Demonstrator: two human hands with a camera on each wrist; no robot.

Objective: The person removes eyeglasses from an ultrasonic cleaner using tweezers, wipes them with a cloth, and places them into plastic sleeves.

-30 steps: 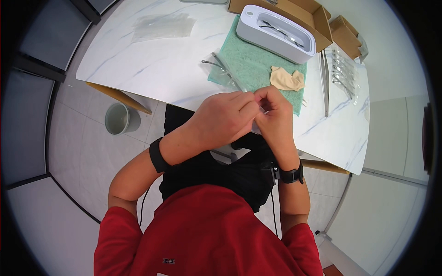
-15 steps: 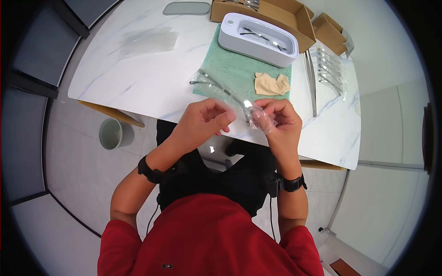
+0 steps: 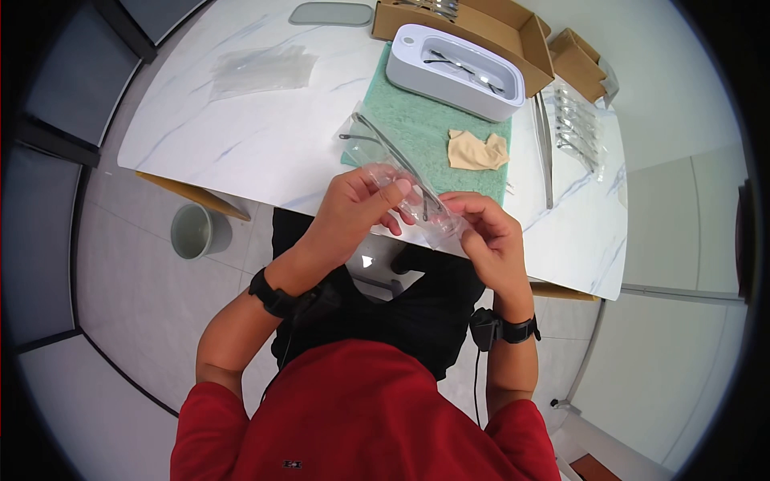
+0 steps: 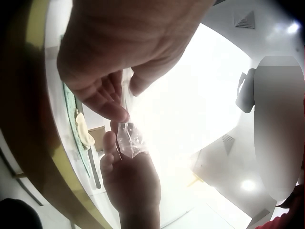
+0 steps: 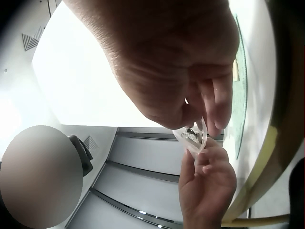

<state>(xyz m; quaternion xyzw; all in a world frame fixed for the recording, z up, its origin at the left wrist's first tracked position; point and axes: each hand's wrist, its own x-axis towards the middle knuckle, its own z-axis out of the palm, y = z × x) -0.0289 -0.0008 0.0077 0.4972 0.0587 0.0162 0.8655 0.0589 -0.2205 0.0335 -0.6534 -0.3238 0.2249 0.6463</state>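
Note:
A pair of dark-templed glasses lies inside a clear plastic bag, slanting above the front edge of the table. My left hand holds the bag along its side between thumb and fingers. At the bag's lower right end, my right hand pinches the plastic. The left wrist view shows the crumpled end of the bag between both hands. From the right wrist, the plastic sits right under the right fingertips, with the left hand beyond it.
A white cleaner tub holding another pair of glasses stands on a green towel, near a beige cloth. Long metal tweezers and several bagged glasses lie right. Flat clear bags lie left; a cardboard box stands behind.
Both hands were close together at the bag's end, then parted, with the left hand off the bag. Now the left hand has taken hold of its side, and the right hand is slightly lower.

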